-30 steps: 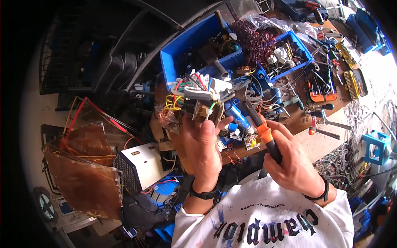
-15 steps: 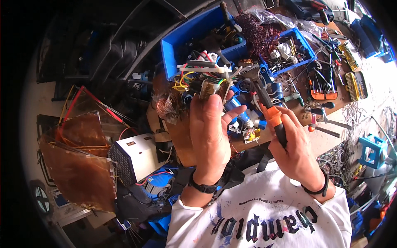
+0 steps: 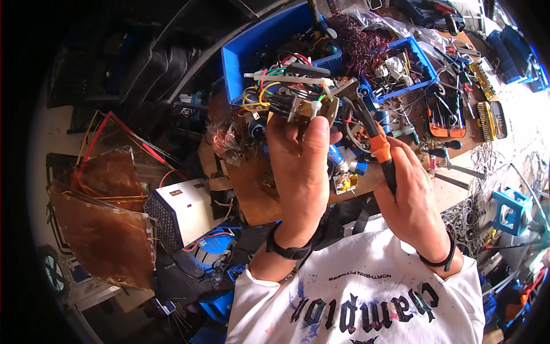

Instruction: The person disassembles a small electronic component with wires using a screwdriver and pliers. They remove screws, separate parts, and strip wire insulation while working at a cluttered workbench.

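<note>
Apparently pinches a wired electronic assembly [image 3: 303,110] at the thumb of the left hand [image 3: 298,172], over the tabletop [image 3: 255,198] near its left edge; clasps orange-handled pliers [image 3: 380,147] in the right hand [image 3: 411,198], tip just beside the assembly.

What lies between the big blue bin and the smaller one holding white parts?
In the head view, mostly a tangle of dark red wire.

Left hand [image 3: 301,166] covers the near end of that wired part [image 3: 298,108], right hand [image 3: 408,198] hides some of the pliers [image 3: 380,148]. White shirt [image 3: 366,295] gets cut off nearside, far blue bin's [image 3: 232,74] insides too murky tbh.
</note>
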Demonstrator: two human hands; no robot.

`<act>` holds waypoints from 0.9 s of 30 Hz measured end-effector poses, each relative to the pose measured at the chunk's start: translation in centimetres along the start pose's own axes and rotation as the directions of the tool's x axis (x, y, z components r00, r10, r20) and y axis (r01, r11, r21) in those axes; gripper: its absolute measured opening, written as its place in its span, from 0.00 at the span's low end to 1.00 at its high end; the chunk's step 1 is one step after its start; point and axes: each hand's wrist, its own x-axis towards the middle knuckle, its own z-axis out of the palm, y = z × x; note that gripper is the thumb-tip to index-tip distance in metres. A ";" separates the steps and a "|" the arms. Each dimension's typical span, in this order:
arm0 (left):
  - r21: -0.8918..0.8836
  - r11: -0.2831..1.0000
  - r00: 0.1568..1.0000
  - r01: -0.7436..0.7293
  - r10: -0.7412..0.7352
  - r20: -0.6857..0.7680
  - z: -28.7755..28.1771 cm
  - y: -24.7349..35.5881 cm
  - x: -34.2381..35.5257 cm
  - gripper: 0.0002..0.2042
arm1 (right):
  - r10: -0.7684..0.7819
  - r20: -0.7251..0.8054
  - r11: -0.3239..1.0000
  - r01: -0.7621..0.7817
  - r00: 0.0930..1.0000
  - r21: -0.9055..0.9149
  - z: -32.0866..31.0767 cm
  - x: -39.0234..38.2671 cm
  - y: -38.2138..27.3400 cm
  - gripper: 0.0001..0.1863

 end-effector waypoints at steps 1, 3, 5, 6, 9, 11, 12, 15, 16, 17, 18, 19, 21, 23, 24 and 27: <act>0.012 1.000 1.000 -0.008 0.008 -0.001 0.1 0.0 0.0 0.17 | -0.004 -0.004 1.000 0.003 1.000 -0.025 0.0 0.1 0.0 0.19; 0.022 1.000 1.000 -0.014 0.014 -0.001 0.2 -0.1 0.1 0.17 | -0.006 -0.016 0.997 0.005 1.000 -0.076 0.0 0.2 0.0 0.19; 0.017 1.000 1.000 -0.015 0.015 -0.005 0.1 -0.3 0.2 0.16 | 0.010 -0.010 0.996 -0.011 1.000 -0.086 0.1 0.4 -0.2 0.19; 0.020 1.000 1.000 -0.023 0.023 -0.012 0.1 -0.4 0.2 0.16 | 0.018 -0.007 0.996 -0.019 1.000 -0.091 0.2 0.4 -0.3 0.19; 0.022 0.999 0.999 -0.042 0.043 -0.021 0.1 -0.6 0.2 0.17 | 0.125 0.054 0.991 -0.122 0.991 -0.049 0.1 0.5 -0.9 0.19; 0.012 0.999 0.999 -0.045 0.046 -0.012 0.0 -0.6 0.4 0.17 | 0.106 0.024 0.992 -0.103 0.994 -0.077 0.4 0.6 -0.6 0.19; 0.013 0.999 0.999 -0.041 0.041 -0.005 0.0 -0.4 0.4 0.17 | 0.097 0.009 0.991 -0.095 0.995 -0.092 0.6 0.7 -0.4 0.19; 0.006 1.000 1.000 -0.029 0.029 0.006 0.1 -0.2 0.5 0.16 | 0.186 -0.049 0.966 -0.173 0.981 0.192 1.4 0.2 0.0 0.21; -0.003 1.000 1.000 -0.023 0.023 0.005 0.0 -0.2 0.5 0.16 | 0.181 -0.072 0.955 -0.158 0.981 0.250 1.7 0.2 0.0 0.22; -0.012 1.000 1.000 -0.018 0.018 0.003 0.0 -0.3 0.5 0.16 | 0.177 -0.096 0.941 -0.140 0.980 0.307 2.0 0.3 0.0 0.24; -0.016 1.000 1.000 -0.013 0.013 0.008 -0.1 -0.3 0.6 0.16 | 0.175 -0.120 0.924 -0.121 0.977 0.362 2.1 0.4 0.1 0.25; -0.020 1.000 1.000 -0.008 0.008 0.014 -0.2 -0.4 0.6 0.16 | 0.157 -0.113 0.936 -0.111 0.981 0.334 2.0 0.5 0.1 0.27; -0.027 1.000 1.000 0.000 0.001 0.011 -0.2 -0.4 0.7 0.16 | 0.123 -0.091 0.956 -0.093 0.988 0.277 1.8 0.6 0.2 0.30; -0.036 0.999 1.000 0.002 -0.002 0.002 0.0 -0.4 0.7 0.15 | 0.084 -0.082 0.965 -0.060 0.993 0.257 2.2 0.7 1.1 0.31; -0.033 0.999 1.000 0.000 0.000 0.007 0.1 -0.3 0.8 0.15 | 0.089 -0.061 0.962 -0.070 0.994 0.264 2.1 0.7 1.2 0.32; -0.031 0.999 1.000 -0.007 0.008 0.022 0.2 -0.3 0.9 0.16 | 0.146 0.034 0.937 -0.149 0.989 0.316 1.6 1.0 1.1 0.34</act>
